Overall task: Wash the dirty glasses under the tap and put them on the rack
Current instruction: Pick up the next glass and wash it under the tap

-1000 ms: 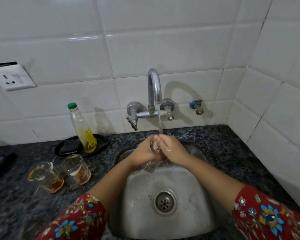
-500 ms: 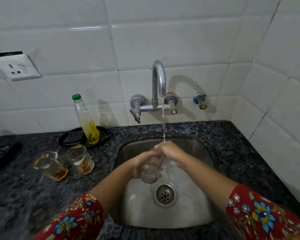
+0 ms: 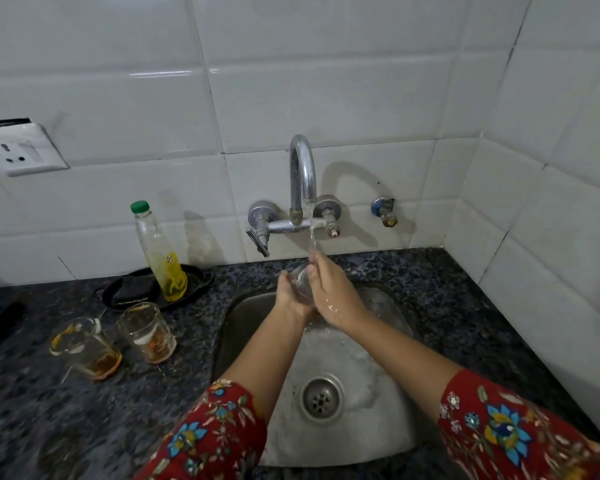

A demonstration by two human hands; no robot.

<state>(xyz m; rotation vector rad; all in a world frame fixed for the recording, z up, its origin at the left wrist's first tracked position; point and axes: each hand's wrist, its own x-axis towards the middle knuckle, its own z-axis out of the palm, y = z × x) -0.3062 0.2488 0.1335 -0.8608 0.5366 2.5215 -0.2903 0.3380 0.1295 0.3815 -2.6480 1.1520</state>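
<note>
Centre of frame: a clear glass [image 3: 301,282] is held between both hands directly under the stream from the tap [image 3: 302,174], above the sink [image 3: 388,441]. It appears tilted, mouth toward the spout, probably so the water runs inside and drains straight into the basin. The left hand [image 3: 291,299] cups the glass from below and the side, its grip closed around the wall. The right hand [image 3: 333,296] lies against the other side with wet fingers [image 3: 317,268] reaching over the rim; its grip is wrapped on the glass too, apparently to rub it. At lower left, two dirty glasses [image 3: 115,342] with brown residue stand on the table [image 3: 49,410], just beside each other and within reach, awaiting washing. Behind them a soap bottle [image 3: 160,251] stands in a dark dish [image 3: 194,282]. No rack is in view.
</note>
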